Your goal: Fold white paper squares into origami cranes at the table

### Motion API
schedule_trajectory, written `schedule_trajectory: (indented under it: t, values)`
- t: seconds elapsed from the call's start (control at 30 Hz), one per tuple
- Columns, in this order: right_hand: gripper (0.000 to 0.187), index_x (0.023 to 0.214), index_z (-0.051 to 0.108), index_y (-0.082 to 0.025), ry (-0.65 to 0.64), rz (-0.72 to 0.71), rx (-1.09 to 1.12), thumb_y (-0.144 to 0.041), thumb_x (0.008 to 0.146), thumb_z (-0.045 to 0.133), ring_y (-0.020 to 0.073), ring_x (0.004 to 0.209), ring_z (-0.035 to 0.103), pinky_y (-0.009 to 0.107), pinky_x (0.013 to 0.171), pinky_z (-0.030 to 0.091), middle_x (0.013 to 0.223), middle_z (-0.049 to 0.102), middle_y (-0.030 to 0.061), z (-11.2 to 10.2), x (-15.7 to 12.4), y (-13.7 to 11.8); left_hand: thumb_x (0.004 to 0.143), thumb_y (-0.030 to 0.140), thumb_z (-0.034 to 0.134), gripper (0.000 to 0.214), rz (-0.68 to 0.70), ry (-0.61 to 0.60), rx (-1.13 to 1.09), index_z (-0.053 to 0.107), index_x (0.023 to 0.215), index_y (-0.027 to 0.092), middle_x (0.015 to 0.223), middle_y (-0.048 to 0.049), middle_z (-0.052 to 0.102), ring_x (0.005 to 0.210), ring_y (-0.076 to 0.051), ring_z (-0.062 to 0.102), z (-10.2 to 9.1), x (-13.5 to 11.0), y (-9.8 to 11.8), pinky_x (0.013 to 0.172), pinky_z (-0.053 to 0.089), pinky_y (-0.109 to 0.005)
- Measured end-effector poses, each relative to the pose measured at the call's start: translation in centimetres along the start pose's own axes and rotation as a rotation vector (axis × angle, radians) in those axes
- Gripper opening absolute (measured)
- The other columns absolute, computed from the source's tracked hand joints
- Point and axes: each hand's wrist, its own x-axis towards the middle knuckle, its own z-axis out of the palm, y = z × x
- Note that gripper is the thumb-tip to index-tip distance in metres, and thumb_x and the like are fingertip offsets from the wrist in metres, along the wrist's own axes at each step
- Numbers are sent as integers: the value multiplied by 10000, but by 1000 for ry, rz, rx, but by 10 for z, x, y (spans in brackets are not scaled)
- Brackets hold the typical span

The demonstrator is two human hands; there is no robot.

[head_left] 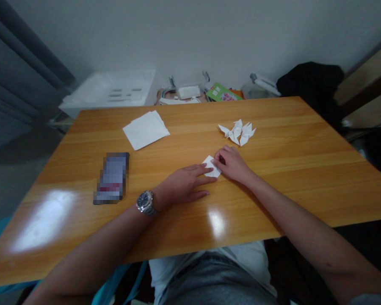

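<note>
A small folded piece of white paper (pixel 208 161) lies on the wooden table between my two hands. Fingers stretched out, my left hand (pixel 190 182) rests across the paper's left side and presses it flat. My right hand (pixel 230 163) pinches the paper's right edge between thumb and fingers. Just beyond the right hand sits a small cluster of white folded-paper figures (pixel 239 133). Farther back on the left is a loose stack of white paper sheets (pixel 146 130).
A phone (pixel 112 178) with a blurred screen lies on the table's left part. Behind the far edge stand a white bin (pixel 111 91), a green book (pixel 222 93) and a dark bundle (pixel 311 84). My left wrist wears a metal watch (pixel 145 201).
</note>
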Motion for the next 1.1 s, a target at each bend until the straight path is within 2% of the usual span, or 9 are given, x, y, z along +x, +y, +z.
schedule_trajectory:
  t: [0.23,0.37,0.47,0.6,0.83,0.97,1.1]
  values:
    - [160,808,586,-224,-3,-12,3,-305,933,645,263,885,549,404,831,423,890,618,67,0,0,2,992,474,587,547,-17,17,16,536,1472,217,1582,-136,472,1479,-275,437,4,0,1,1224,393,-458]
    - [168,824,595,-224,-43,-38,73,-326,954,628,253,896,565,401,851,441,888,623,63,-7,0,5,991,472,592,551,-35,0,14,527,1479,225,1595,-117,458,1490,-259,420,4,0,2,1239,371,-444]
    - [143,925,616,-233,-80,-91,103,-366,935,668,262,988,571,412,907,457,984,621,74,-15,-4,5,983,465,608,551,-38,-1,1,518,1483,253,1597,-96,460,1488,-251,422,4,0,2,1238,372,-449]
    - [329,1008,611,-242,-97,-113,-5,-455,832,790,300,1069,553,460,959,457,1098,589,97,-19,-8,3,986,453,609,542,-38,2,-3,510,1487,273,1588,-85,475,1491,-250,416,3,-1,1,1238,370,-457]
    - [428,1043,615,-245,-94,-36,-83,-554,805,790,333,1121,538,506,1005,445,1146,573,112,-12,-9,12,1008,459,570,515,-37,-14,-3,517,1489,284,1610,-80,442,1513,-256,380,3,-2,-1,1245,355,-464]
    - [367,1034,614,-245,-65,-16,-73,-539,854,740,324,1119,540,501,1018,445,1138,558,111,-12,-6,18,1013,472,552,512,-58,-16,4,523,1489,288,1640,-90,384,1497,-274,405,4,-3,0,1211,405,-449]
    - [294,999,603,-232,-32,-12,-87,-498,902,683,321,1101,551,496,1013,447,1105,552,114,-12,-3,21,1022,469,533,500,-57,-7,7,536,1481,271,1616,-103,418,1489,-277,417,3,-3,0,1209,409,-438]
